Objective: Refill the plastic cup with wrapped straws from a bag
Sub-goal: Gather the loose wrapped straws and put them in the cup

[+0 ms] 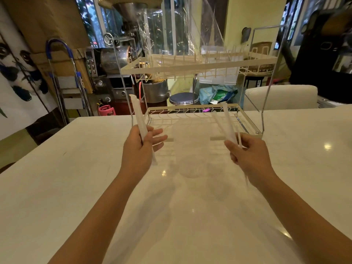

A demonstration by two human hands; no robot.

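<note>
Head view has the clear plastic cup (191,149) standing upright mid-frame on the white bench (57,187), right between both hands and pretty hard to make out since it's see-through. Left hand (140,149) is closed around a wrapped straw (139,115) that sticks up and leans a bit left. Right hand (249,155) is pinching a small bunch of wrapped straws (227,122), can't tell exactly how many, tips fanning toward upper left. Just behind the cup sits a two-tier wire dish rack (200,65), and a crinkly clear plastic bag (171,31) shows up top center.
</note>
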